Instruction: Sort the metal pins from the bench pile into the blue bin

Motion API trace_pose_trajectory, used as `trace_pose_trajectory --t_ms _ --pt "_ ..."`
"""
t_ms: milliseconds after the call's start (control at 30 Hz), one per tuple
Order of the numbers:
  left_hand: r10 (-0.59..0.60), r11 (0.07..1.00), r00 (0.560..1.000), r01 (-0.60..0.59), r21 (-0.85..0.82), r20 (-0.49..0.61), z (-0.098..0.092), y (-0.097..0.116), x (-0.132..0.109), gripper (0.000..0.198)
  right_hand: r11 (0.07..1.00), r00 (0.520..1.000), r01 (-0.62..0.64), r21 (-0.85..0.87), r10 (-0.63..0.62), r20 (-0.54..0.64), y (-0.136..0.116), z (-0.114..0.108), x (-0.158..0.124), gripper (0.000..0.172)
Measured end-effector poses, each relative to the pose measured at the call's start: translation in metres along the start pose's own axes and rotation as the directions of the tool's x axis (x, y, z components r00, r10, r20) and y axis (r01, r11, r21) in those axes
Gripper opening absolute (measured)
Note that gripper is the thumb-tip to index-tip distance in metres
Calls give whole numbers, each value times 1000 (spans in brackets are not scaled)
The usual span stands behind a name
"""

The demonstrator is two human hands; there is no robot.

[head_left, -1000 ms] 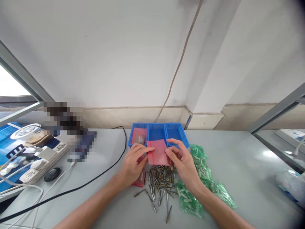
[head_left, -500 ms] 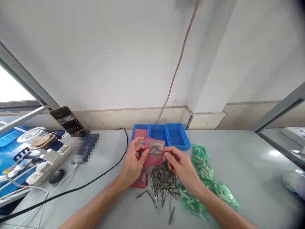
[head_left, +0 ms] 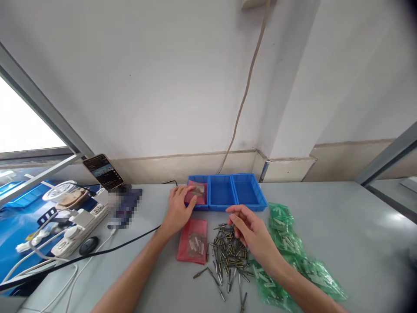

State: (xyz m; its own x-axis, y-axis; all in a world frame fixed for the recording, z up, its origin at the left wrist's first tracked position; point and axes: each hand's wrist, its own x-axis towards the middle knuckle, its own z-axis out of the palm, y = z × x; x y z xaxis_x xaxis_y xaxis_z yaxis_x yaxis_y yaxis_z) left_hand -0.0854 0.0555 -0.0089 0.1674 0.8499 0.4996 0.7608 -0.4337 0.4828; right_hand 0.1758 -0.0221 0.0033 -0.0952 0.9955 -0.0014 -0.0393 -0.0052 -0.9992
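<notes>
Apparently partway | red pouch (head_left: 199, 193) lay in left compartment of blue tray (head_left: 222, 191) | left hand (head_left: 177, 208): grip was parted over it, hold unclear | right hand (head_left: 249, 228): grip hung half-curled before the tray, nothing visible held | second pouch (head_left: 192, 241), loose rivets (head_left: 232, 251), green packets (head_left: 287, 241) lay outside, in front

The red packet (head_left: 200, 192) both hands were holding up a moment ago, out in front of the bins, is now over in the leftmost blue bin (head_left: 199, 208). The left hand (head_left: 177, 211) has reached across with it, fingers on the plastic. The right hand (head_left: 253, 228) has let go, its fingers loosely curled. The second packet (head_left: 192, 241), partly covered before, now shows whole on the tabletop (head_left: 329, 230).
</notes>
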Motion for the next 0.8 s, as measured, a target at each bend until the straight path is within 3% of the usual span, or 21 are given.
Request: trace_pose_trajectory --t_ms 67,167,267,367,433,533,800 --pt "12 999 1000 -13 40 25 5 1 -2 38 998 1000 22 -54 -22 9 -1 0 -1 31" --pt "11 993 998 -19 117 64 9 5 -6 44 951 993 119 -284 -107 55 -7 1 -5 24" --pt "17 981 998 -27 193 55 7 9 -11 46 754 941 338 -563 -264 211 -12 3 -11 24" --pt "94 973 995 -97 209 26 4 12 -14 41 504 869 492 -710 -339 361 -13 5 -18 25" --pt "160 968 985 -168 189 57 4 14 -16 37 395 845 529 -751 -325 425 -13 6 -20 23" --pt "205 963 973 -219 155 103 7 15 -18 37 304 822 565 -767 -288 491 -12 7 -21 22" --pt "195 967 976 -208 146 98 11 13 -19 38 197 729 682 -704 -246 638 -13 14 -26 36"
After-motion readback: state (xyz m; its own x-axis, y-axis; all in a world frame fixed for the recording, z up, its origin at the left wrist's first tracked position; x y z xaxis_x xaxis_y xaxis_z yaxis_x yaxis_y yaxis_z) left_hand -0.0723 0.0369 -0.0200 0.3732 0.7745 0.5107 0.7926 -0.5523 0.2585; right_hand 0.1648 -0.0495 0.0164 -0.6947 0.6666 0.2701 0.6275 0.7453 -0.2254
